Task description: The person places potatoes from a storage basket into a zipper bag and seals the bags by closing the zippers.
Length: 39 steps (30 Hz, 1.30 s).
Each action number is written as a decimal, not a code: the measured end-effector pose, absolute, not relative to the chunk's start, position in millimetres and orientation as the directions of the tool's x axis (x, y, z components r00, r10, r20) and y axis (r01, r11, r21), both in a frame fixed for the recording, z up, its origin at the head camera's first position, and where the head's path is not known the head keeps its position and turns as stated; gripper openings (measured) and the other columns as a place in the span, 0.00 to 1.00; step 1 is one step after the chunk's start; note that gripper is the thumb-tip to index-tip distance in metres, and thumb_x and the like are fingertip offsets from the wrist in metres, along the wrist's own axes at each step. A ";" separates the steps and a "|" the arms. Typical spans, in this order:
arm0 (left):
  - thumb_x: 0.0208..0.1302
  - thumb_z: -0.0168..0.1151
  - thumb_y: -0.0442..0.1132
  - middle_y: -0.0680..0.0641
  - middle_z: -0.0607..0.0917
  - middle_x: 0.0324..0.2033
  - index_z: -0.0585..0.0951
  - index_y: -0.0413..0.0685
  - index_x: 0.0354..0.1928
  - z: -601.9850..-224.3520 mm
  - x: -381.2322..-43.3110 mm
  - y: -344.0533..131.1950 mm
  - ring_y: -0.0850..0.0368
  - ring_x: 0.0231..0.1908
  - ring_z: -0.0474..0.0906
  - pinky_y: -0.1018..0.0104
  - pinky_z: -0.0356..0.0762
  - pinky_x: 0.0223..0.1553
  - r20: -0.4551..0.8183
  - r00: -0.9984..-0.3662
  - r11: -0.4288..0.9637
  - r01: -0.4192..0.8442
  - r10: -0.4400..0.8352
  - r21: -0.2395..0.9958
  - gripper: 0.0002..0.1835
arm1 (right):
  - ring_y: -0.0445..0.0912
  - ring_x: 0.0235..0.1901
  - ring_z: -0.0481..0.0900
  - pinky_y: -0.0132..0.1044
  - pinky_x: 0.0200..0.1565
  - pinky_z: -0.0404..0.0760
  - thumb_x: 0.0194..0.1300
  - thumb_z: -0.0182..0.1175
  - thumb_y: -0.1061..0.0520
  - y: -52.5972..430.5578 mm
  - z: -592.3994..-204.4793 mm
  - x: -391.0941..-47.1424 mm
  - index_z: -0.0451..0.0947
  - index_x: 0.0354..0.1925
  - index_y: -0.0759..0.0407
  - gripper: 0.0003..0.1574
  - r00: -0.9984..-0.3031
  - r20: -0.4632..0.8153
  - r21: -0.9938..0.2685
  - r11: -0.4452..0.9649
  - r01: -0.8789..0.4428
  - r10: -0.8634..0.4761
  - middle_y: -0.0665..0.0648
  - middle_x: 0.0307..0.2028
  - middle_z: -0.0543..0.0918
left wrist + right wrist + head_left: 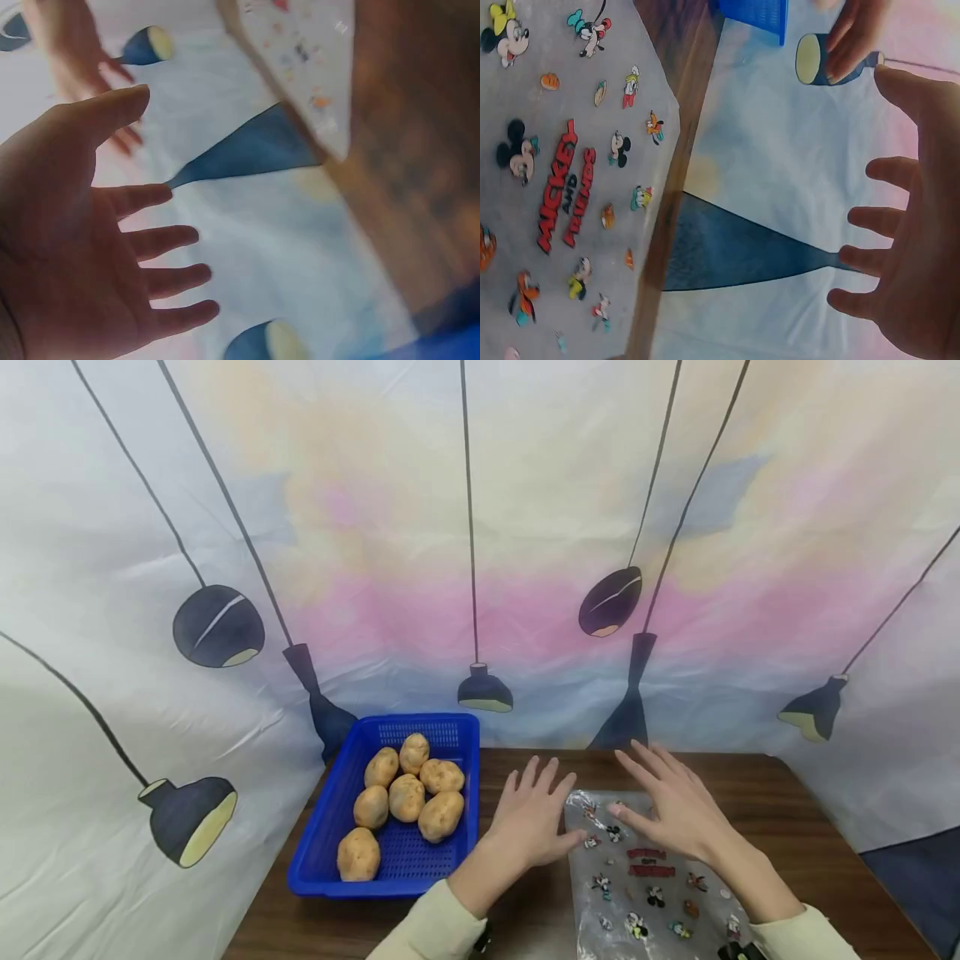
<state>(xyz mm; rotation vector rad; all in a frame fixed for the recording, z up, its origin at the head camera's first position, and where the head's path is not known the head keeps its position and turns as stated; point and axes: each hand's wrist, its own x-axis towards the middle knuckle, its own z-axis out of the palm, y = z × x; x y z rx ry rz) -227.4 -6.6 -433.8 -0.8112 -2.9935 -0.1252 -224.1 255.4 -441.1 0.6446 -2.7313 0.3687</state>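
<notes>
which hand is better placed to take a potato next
Likely the left hand: it is empty and nearer the blue basket of potatoes; the right hand, also empty, is farther off, by the printed plastic sheet.

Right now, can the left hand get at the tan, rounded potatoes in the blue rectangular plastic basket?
Probably yes: the left hand is empty, its fingers spread beside the open-topped basket, and nothing visible covers the potatoes.

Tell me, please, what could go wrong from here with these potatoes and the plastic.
The Mickey and Friends plastic looks thin and glossy, so it might slip or crumple. The left sleeve appears near the blue plastic basket and might bump it. The potatoes lie loose and might roll inside.
</notes>
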 end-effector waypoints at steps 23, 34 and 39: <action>0.70 0.71 0.49 0.36 0.75 0.70 0.73 0.46 0.76 -411.8 -250.1 -192.1 0.33 0.70 0.71 0.32 0.72 0.65 0.261 -0.863 0.866 0.478 0.433 0.145 0.36 | 0.58 0.63 0.79 0.61 0.55 0.83 0.70 0.64 0.27 250.0 -448.2 -196.3 0.75 0.73 0.50 0.46 -0.717 0.221 -0.145 0.705 -0.694 -0.661 0.56 0.68 0.77; 0.67 0.74 0.47 0.29 0.74 0.67 0.72 0.40 0.75 -444.8 -266.0 -274.8 0.25 0.65 0.71 0.28 0.74 0.58 0.219 -0.937 0.920 0.321 0.274 0.223 0.39 | 0.48 0.55 0.82 0.46 0.46 0.86 0.66 0.70 0.30 263.2 -496.5 -181.0 0.80 0.65 0.51 0.40 -0.713 0.026 -0.367 0.657 -0.659 -0.700 0.51 0.60 0.79; 0.68 0.72 0.45 0.25 0.73 0.65 0.70 0.34 0.74 -446.4 -265.6 -303.3 0.21 0.63 0.71 0.26 0.73 0.58 0.215 -0.943 0.930 0.298 0.252 0.216 0.39 | 0.55 0.59 0.80 0.51 0.50 0.85 0.64 0.71 0.28 270.2 -513.3 -171.3 0.82 0.62 0.47 0.38 -0.737 -0.062 -0.402 0.693 -0.599 -0.673 0.56 0.62 0.80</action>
